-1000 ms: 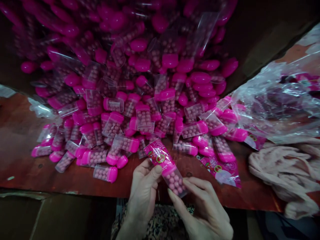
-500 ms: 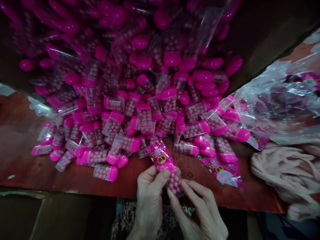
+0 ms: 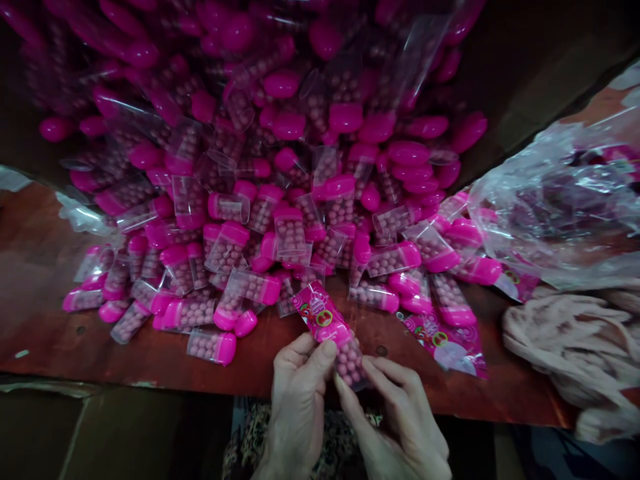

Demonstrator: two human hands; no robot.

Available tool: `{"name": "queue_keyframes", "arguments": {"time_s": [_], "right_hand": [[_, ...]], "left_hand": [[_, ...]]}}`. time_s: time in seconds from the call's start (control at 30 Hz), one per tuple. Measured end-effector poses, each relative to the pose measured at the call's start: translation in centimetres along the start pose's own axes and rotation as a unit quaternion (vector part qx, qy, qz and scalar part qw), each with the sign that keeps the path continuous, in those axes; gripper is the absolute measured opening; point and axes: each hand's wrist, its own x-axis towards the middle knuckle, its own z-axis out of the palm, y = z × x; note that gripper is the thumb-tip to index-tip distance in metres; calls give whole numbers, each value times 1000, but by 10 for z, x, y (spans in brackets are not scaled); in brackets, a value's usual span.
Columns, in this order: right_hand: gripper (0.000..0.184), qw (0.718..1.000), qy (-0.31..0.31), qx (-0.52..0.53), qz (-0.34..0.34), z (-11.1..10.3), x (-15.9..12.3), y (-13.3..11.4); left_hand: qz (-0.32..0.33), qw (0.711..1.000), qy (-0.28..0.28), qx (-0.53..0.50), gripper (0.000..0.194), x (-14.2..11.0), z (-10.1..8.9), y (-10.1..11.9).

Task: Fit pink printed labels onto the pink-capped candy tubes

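At the table's front edge I hold a clear candy container (image 3: 349, 364) filled with round pink candies. A printed pink plastic sleeve (image 3: 320, 308) covers its capped end, and the sleeve's far end lies flat and points away from me. My left hand (image 3: 303, 377) pinches the sleeve over the cap, thumb on top, with its other fingers partly hidden beneath. My right hand (image 3: 393, 407) grips the bottom end of the container between thumb and fingers. More printed sleeves (image 3: 445, 340) lie on the table to the right of my hands.
A large heap of pink-capped candy containers (image 3: 290, 230) spills from a dark box onto the reddish table (image 3: 40, 267). Crumpled clear plastic bags (image 3: 560, 207) lie at the right. Below them rests a bunched beige cloth (image 3: 570, 340).
The container sits slightly deeper in the sleeve, with a bit less of its clear end showing. My right hand has shifted slightly left. The heap looks the same.
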Motion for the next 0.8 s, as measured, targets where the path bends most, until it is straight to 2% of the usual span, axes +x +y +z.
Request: {"name": "queue_keyframes", "arguments": {"time_s": [0.13,0.23,0.33,0.47,0.57,0.67,0.8], "right_hand": [[30,999,9,-41,-24,-4,0,1],[31,999,-13,43,20,-4,1,7],[30,985,-38,144,85,-3,1,12],[30,975,-27,185,121,-1,0,13],[32,983,-29,159,87,-2,0,9],[34,999,-15,49,12,-4,1,4],[31,997,7,-51,-51,-4,2,0]], "left_hand": [[-22,1000,-13,-3,12,0,1,0],[-17,1000,-26,2,14,2,0,4],[-1,999,-41,0,19,5,0,6],[-10,998,-61,-10,23,5,-1,7],[-15,999,-45,0,21,3,0,8],[-10,999,-26,16,15,2,2,10],[10,999,-13,45,11,2,2,10]]}}
